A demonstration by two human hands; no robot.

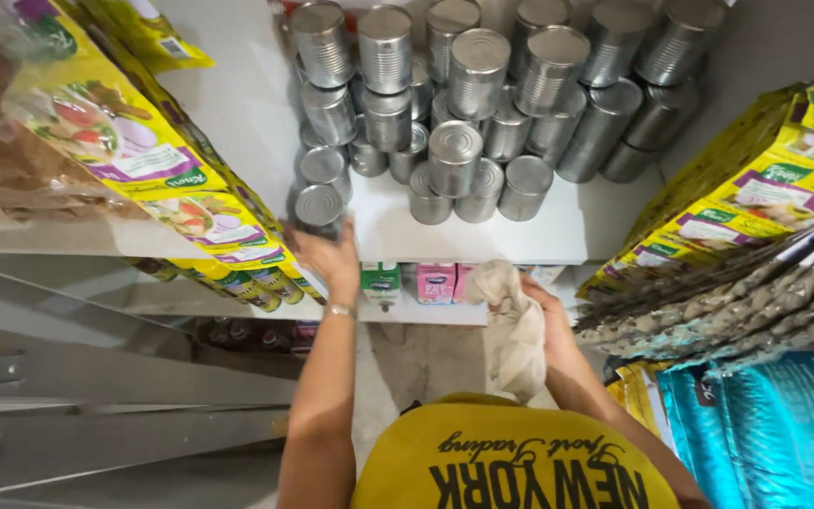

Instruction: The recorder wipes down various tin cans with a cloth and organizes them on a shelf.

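Left hand (329,256) up on the white shelf (482,240), fingers wrapped round a plain silver tin can (318,209) at the front left edge of the stacked unlabelled cans (482,94). Right hand (531,303) lower down, closed on a crumpled beige cloth (517,335) hanging below the shelf edge. Yellow soup-mix packets (143,155) leaning just left of that can

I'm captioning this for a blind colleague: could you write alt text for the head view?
Seen from above, a person's left hand grips a silver can at the edge of a white shelf stacked with unlabelled silver cans, while the right hand holds a pale cloth. Yellow packets hang on the left; more packets fill the right.
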